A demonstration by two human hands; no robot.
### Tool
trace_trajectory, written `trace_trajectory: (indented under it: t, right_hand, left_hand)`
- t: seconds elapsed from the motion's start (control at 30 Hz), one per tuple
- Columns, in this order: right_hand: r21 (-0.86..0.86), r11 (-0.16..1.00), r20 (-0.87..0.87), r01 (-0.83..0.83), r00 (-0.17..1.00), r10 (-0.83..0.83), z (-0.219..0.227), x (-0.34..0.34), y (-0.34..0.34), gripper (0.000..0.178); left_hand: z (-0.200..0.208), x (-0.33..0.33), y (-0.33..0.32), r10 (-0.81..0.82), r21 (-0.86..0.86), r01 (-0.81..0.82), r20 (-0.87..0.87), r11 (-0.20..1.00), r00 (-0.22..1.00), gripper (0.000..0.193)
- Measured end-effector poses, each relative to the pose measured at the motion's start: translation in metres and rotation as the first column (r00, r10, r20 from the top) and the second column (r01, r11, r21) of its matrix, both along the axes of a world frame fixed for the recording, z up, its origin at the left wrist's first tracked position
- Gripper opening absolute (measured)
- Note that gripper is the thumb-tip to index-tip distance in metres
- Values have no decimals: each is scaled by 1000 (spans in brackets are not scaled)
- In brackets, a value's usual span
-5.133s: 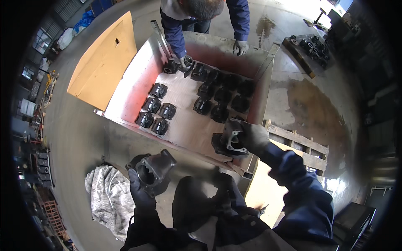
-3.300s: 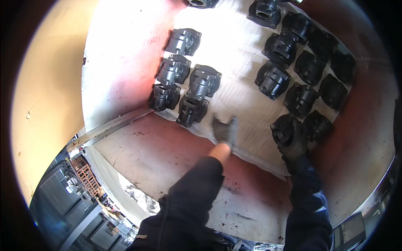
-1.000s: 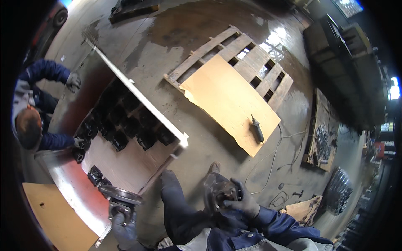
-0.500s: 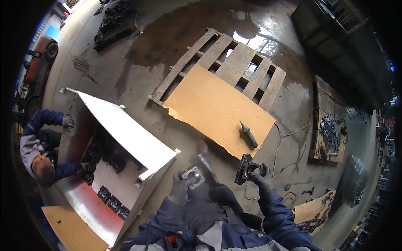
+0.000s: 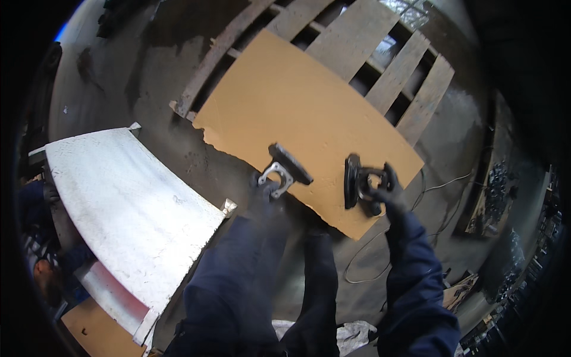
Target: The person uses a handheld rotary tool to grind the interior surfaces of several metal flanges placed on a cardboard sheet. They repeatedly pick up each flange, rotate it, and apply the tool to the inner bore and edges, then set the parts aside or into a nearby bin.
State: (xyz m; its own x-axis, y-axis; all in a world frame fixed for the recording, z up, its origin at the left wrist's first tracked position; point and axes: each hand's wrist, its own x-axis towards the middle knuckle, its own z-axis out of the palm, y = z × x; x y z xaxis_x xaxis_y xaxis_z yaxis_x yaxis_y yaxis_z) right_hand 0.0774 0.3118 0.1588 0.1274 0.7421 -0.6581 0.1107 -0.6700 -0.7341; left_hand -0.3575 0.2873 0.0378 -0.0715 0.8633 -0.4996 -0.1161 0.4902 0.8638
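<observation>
Your left hand, gloved, was closed on a dark metal casting with a pale flanged face, held over the near edge of the tan hardboard sheet. Your right hand, also gloved, gripped a second dark casting with its flat plate turned on edge, just right of the first, the two apart. The sheet lay on a wooden pallet on the wet concrete floor. To your left stood a crate's white-lined wall; a cable trailed near your legs.
</observation>
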Motion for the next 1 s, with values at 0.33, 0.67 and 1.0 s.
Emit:
trace_trajectory:
  t: [0.33, 0.67, 1.0]
  right_hand:
    - [-33, 995, -284, -96, 955, 83, -196, 53, 117, 88]
    - [-134, 986, -112, 94, 988, -109, -240, 109, 145, 39]
    - [-32, 994, -158, 104, 982, -108, -271, 99, 177, 49]
  left_hand:
    - [-130, 39, 69, 406, -443, -196, 449, 875, 796, 35]
    - [-142, 48, 54, 430, -517, -384, -33, 765, 902, 55]
    - [-105, 43, 31, 276, -452, -213, 78, 866, 958, 56]
